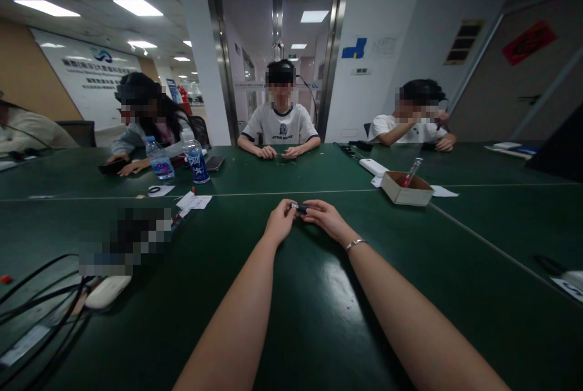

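A small black stick-like object with a silvery end (299, 207) is held up between my two hands, just above the green table (310, 294); its exact kind is too small to tell. My left hand (280, 221) is closed, with thumb and fingers pinching the silvery end. From the other side my right hand (330, 220), with a silver bracelet (356, 244) at the wrist, is closed on the black part. The fingertips of both hands almost meet and hide part of the object.
To the right stands a small open box (407, 193) with a pen-like item in it, beside a white device (373, 167). Bottles (195, 160), papers (199, 201), black cables (73, 288) and a white oval item (108, 291) lie left. Several people sit around the table.
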`<state>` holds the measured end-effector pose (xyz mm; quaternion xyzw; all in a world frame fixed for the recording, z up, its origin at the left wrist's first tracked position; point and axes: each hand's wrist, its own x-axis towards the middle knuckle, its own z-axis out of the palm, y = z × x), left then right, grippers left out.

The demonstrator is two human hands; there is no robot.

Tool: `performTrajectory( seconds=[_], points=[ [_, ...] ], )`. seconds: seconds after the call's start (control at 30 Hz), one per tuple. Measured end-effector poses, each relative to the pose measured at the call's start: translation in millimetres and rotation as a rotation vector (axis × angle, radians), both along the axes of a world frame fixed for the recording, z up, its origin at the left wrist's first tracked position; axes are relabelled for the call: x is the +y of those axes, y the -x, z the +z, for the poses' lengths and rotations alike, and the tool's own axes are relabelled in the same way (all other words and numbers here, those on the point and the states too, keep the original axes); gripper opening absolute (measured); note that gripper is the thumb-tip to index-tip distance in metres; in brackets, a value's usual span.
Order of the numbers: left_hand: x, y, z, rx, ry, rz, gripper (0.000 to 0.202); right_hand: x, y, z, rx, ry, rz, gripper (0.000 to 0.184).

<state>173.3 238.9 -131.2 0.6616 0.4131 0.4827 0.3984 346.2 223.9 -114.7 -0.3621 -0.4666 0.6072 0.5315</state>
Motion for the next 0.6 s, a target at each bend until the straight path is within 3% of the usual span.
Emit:
performTrajectory(
  seconds=[0.33,0.6],
  points=[
    [-4.3,3.6,2.8,0.052,0.006,0.05,0.015,1.2,1.5,-1.9,-0.046,-0.032,0.001,0.027],
    [-3.3,4.5,9.8,0.08,0.065,0.082,0.026,9.5,-1.7,-9.0,-0.029,-0.064,0.042,0.037]
  ],
)
